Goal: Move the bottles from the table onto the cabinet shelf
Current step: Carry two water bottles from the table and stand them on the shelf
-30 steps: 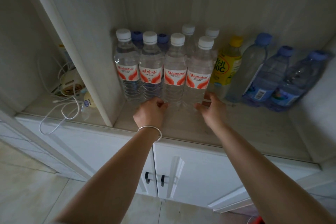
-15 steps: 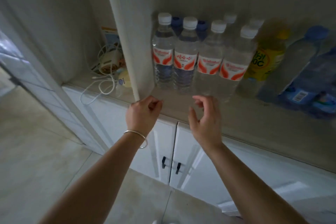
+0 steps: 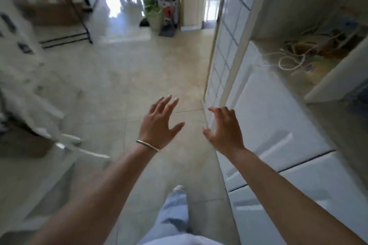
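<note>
So half a second ago both hands were hovering right in front of the bottle row on the cabinet shelf; now the view has swung away to the left and the bottles are out of sight completely, somewhere off to the right of the cabinet (image 3: 278, 117); my read is that batch is parked and the person is heading back for more, though the worktop isn't clearly visible in the blur. The left hand (image 3: 159, 123) is spread wide, fingers straight, holding nothing, out over the floor (image 3: 123, 77) left of the cabinet; the right hand (image 3: 224, 128) is empty too, fingers loosely curved, right in front of the cabinet's corner.
</note>
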